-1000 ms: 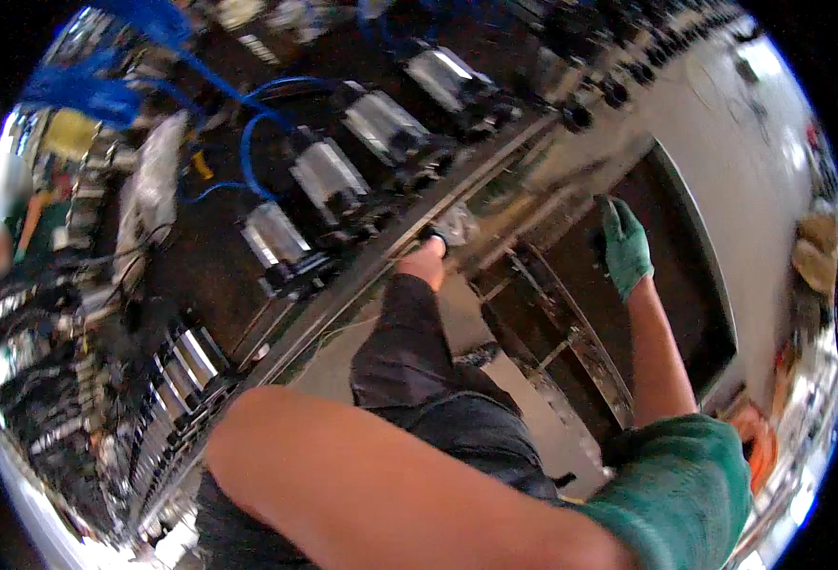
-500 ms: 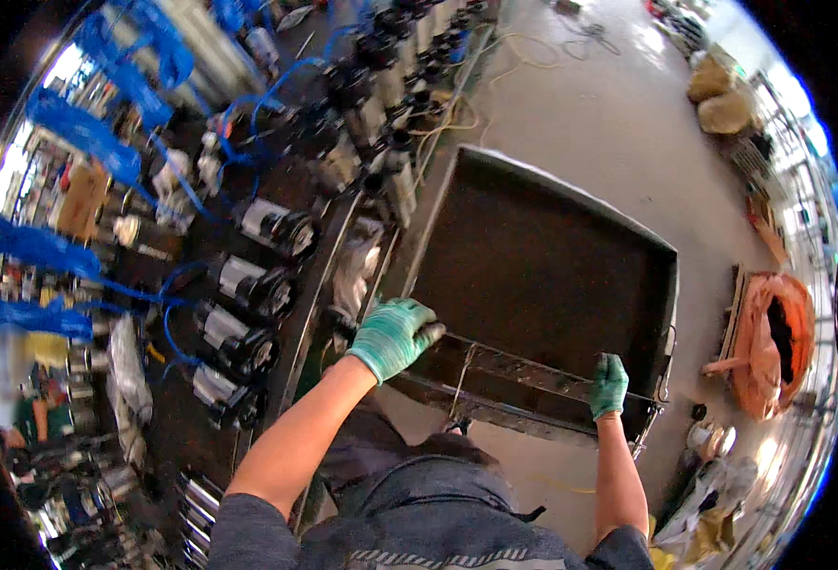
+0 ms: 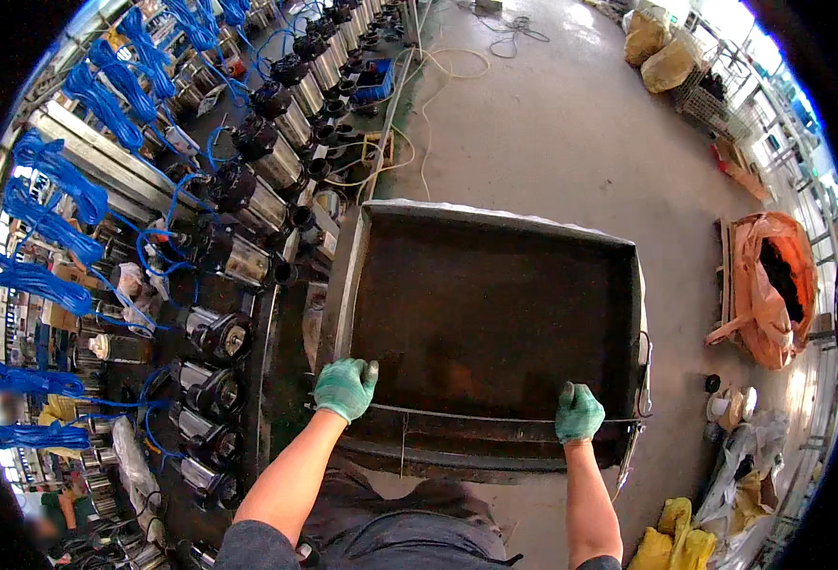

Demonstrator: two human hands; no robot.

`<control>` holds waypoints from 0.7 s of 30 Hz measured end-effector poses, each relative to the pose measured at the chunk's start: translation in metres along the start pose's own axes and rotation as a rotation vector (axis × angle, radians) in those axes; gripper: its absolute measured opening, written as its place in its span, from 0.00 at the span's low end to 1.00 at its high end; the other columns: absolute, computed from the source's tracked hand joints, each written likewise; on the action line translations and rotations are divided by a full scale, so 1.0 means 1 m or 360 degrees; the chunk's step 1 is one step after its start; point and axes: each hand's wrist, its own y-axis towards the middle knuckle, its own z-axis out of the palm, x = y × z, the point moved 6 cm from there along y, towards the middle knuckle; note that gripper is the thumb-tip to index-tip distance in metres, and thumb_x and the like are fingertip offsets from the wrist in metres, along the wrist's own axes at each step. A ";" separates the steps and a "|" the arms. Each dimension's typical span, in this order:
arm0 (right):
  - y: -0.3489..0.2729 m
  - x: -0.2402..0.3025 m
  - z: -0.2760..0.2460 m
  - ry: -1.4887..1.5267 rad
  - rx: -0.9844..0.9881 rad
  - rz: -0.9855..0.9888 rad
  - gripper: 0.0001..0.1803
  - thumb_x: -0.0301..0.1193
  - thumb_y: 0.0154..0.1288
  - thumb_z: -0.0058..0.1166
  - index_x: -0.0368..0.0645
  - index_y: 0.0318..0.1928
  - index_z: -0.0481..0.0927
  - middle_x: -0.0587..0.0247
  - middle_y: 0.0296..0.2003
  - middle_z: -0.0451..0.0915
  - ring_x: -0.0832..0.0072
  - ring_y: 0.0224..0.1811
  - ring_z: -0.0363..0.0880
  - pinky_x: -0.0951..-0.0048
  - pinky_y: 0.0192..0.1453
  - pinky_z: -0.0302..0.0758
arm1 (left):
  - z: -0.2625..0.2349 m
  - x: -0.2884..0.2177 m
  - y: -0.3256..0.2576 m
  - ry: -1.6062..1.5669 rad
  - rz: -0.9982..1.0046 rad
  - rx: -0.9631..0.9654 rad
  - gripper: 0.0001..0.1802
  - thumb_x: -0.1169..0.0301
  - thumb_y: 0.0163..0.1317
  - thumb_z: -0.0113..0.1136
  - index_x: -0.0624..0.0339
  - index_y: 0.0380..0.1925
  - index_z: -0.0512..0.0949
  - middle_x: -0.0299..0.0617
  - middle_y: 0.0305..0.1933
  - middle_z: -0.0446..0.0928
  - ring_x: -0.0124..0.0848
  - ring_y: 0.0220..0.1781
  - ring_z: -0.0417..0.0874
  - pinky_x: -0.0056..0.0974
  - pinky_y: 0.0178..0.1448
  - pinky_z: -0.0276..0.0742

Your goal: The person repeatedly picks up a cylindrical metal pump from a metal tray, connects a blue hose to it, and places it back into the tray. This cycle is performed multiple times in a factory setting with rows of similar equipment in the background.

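Note:
A large, dark rectangular metal tray with raised sides stands in front of me. Its inside is dark brown, and I cannot tell whether liquid lies in it. Along its near side runs a thin metal bar. My left hand, in a green glove, is closed round the bar's left end at the tray's near left corner. Farther right, my right hand, gloved in green too, is closed on the same bar. Both fists hide the parts they grip.
Left of the tray stand rows of metal pumps with coiled blue cables. An orange sack sits on the right, with yellow bags nearer. A pale hose crosses the grey floor ahead.
The view has turned, and the tray now lies squarer before me. My left hand has shifted left and closed more firmly at the corner; my right hand stays on the bar.

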 end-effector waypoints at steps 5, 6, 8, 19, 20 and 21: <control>0.005 -0.005 0.010 -0.0108 0.0019 -0.0004 0.15 0.35 0.76 0.54 0.46 0.28 0.80 0.56 0.26 0.80 0.50 0.23 0.79 0.55 0.25 0.73 | -0.001 0.000 0.017 0.0101 -0.0006 0.0069 0.26 0.51 0.75 0.49 0.58 0.24 0.80 0.53 0.29 0.82 0.56 0.36 0.82 0.58 0.44 0.76; 0.009 -0.006 0.012 -0.0107 0.0018 0.0001 0.15 0.35 0.76 0.54 0.46 0.28 0.79 0.55 0.26 0.80 0.50 0.22 0.78 0.55 0.25 0.72 | 0.001 0.002 0.021 0.0120 -0.0018 0.0091 0.27 0.50 0.76 0.48 0.57 0.24 0.80 0.52 0.29 0.82 0.56 0.36 0.82 0.58 0.44 0.76; 0.016 -0.007 0.014 -0.0109 0.0012 0.0014 0.16 0.35 0.76 0.54 0.46 0.28 0.79 0.55 0.25 0.79 0.50 0.22 0.78 0.55 0.24 0.71 | -0.002 0.001 0.033 0.0063 -0.0067 0.0076 0.26 0.50 0.75 0.50 0.57 0.25 0.80 0.52 0.29 0.82 0.56 0.36 0.82 0.59 0.45 0.77; 0.092 -0.005 0.042 -0.0116 -0.0118 0.0054 0.20 0.41 0.77 0.54 0.47 0.25 0.78 0.50 0.22 0.77 0.46 0.21 0.77 0.52 0.24 0.71 | -0.012 -0.002 0.125 0.0093 -0.0241 0.0235 0.29 0.46 0.76 0.48 0.60 0.39 0.87 0.59 0.39 0.85 0.58 0.45 0.86 0.57 0.52 0.80; 0.100 -0.003 0.044 -0.0121 -0.0131 0.0039 0.20 0.41 0.77 0.54 0.47 0.25 0.77 0.50 0.22 0.77 0.46 0.21 0.78 0.52 0.24 0.71 | -0.012 0.000 0.132 0.0095 -0.0234 0.0199 0.28 0.46 0.75 0.49 0.59 0.36 0.85 0.58 0.38 0.85 0.58 0.44 0.85 0.58 0.51 0.80; 0.109 -0.001 0.046 -0.0125 -0.0146 0.0024 0.20 0.41 0.77 0.54 0.47 0.25 0.77 0.50 0.22 0.77 0.46 0.22 0.78 0.52 0.24 0.71 | -0.010 0.003 0.139 0.0097 -0.0227 0.0163 0.28 0.46 0.75 0.49 0.58 0.33 0.84 0.57 0.37 0.85 0.58 0.43 0.85 0.58 0.50 0.80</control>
